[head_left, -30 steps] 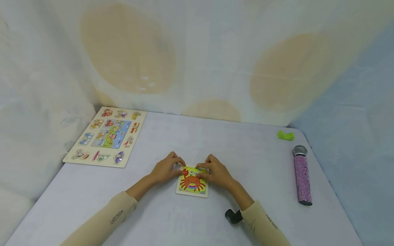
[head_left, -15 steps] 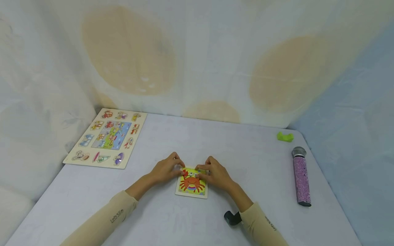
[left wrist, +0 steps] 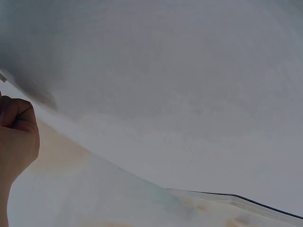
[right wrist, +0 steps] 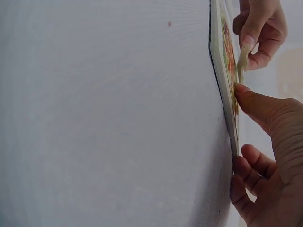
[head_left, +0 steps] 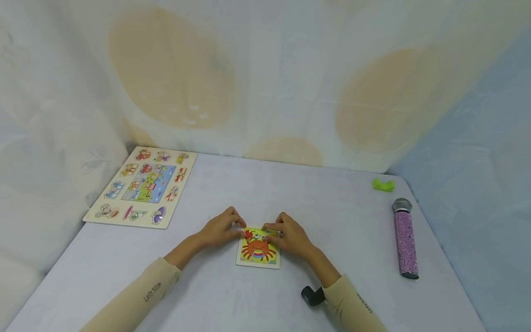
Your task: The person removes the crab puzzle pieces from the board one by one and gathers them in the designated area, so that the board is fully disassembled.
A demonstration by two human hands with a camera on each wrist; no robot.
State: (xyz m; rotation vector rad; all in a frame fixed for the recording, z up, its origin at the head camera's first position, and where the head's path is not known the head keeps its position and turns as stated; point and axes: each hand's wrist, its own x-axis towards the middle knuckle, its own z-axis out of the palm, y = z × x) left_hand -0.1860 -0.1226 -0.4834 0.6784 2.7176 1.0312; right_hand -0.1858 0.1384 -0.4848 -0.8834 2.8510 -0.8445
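A small square crab puzzle [head_left: 258, 253] lies flat on the table, its red crab on a yellow ground inside a pale frame. At its upper left corner, my left hand [head_left: 220, 229] pinches a thin puzzle piece [right wrist: 243, 61] between thumb and finger, seen edge-on and tilted up in the right wrist view. My right hand [head_left: 292, 236] holds the puzzle's upper right side, thumb pressed on the face and the other fingers at the edge. The left wrist view catches only part of the left hand [left wrist: 16, 137], with the puzzle out of sight.
A large wooden peg puzzle board [head_left: 176, 203] lies at the back left. Toward the right edge are a glittery purple microphone [head_left: 406, 244] and a bright green curved piece [head_left: 383, 185]. A black curved object [head_left: 311, 296] shows beside the right sleeve, partly covered by it.
My left hand has shifted slightly left at the puzzle's upper corner. The right hand and the puzzle stay almost where they were.
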